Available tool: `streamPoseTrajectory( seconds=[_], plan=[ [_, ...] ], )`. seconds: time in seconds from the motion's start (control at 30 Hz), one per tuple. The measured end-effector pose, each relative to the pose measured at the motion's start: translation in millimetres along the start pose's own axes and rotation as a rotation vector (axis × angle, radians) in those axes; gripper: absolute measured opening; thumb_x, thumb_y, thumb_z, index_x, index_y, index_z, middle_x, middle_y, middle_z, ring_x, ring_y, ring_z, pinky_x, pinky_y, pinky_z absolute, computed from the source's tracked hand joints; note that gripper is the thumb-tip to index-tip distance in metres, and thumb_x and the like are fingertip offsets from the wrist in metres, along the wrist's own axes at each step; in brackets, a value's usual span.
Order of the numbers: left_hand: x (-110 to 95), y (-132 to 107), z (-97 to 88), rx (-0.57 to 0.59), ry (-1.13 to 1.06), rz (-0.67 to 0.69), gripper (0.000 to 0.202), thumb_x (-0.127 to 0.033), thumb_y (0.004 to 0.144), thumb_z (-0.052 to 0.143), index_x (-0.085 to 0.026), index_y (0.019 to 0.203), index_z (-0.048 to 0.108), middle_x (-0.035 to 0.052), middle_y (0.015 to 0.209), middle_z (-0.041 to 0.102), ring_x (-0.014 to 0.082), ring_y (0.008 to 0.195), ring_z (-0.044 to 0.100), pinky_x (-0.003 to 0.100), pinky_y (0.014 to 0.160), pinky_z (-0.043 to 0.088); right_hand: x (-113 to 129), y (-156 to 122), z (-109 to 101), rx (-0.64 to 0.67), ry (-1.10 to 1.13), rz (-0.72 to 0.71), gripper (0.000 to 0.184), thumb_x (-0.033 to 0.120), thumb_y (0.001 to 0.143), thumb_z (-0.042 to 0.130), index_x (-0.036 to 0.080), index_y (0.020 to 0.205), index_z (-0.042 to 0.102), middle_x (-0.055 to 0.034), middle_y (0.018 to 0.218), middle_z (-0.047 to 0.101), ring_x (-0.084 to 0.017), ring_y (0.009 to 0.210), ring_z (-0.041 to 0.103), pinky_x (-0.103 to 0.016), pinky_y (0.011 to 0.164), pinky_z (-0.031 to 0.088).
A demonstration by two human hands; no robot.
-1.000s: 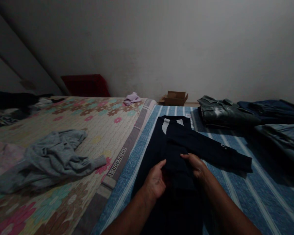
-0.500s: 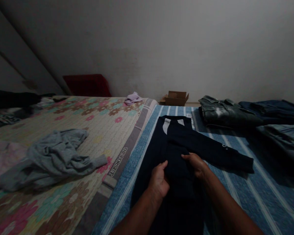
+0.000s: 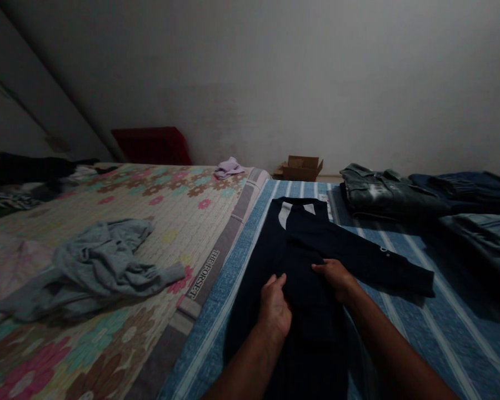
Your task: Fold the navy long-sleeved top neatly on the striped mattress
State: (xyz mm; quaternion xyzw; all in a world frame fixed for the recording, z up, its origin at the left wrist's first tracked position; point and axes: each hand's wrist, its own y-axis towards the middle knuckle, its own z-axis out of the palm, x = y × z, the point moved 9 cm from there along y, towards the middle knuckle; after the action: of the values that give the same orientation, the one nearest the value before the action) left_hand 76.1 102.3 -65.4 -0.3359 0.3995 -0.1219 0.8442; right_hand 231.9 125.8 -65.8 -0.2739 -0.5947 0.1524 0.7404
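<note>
A dark navy long-sleeved top (image 3: 300, 244) with pale patches near its neckline lies on the blue striped bedding. One sleeve stretches out to the right, with a small white mark on it. My left hand (image 3: 276, 305) grips the cloth at the middle of the body, fingers curled and thumb on top. Opposite it, my right hand (image 3: 335, 278) pinches the same top just below the sleeve. Between my hands the fabric is dark, so its layers are hard to make out. The garment's lower end runs out of the frame at the bottom.
On the floral bedding (image 3: 150, 239) to the left lies a crumpled grey garment (image 3: 108, 261). A small lilac cloth (image 3: 229, 168) rests farther back. Folded dark clothes (image 3: 391, 191) and folded jeans (image 3: 483, 233) are on the right. A cardboard box (image 3: 302, 168) stands by the wall.
The view has shifted very slightly. Both hands keep their hold on the navy top, which lies almost as it did before.
</note>
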Motion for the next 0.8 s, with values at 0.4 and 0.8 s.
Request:
streamPoseTrajectory(
  seconds=[0.4, 0.8],
  plan=[
    [-2.5, -4.0, 3.6, 0.04, 0.02, 0.026, 0.057, -0.008, 0.079, 0.06, -0.012, 0.131, 0.036, 0.0138, 0.109, 0.064, 0.0179, 0.094, 0.065, 0.027, 0.084, 0.05, 7.9, -4.9, -29.3, -0.12, -0.133, -0.149, 0.006, 0.019, 0.073, 0.063, 0.015, 0.073, 0.059, 0.0038, 0.048, 0.055, -0.01, 0.039, 0.051, -0.02, 0.039, 0.038],
    [-5.8, -4.3, 8.6, 0.158, 0.138, 0.098, 0.037, -0.003, 0.073, 0.061, -0.014, 0.107, 0.055, 0.0075, 0.092, 0.067, 0.0182, 0.096, 0.063, 0.029, 0.09, 0.046, 46.7, -94.2, -198.4, -0.95, -1.012, -0.229, 0.045, 0.05, 0.083, 0.035, 0.019, 0.103, 0.061, -0.0141, 0.098, 0.066, -0.032, 0.088, 0.062, -0.038, 0.066, 0.045]
  ],
)
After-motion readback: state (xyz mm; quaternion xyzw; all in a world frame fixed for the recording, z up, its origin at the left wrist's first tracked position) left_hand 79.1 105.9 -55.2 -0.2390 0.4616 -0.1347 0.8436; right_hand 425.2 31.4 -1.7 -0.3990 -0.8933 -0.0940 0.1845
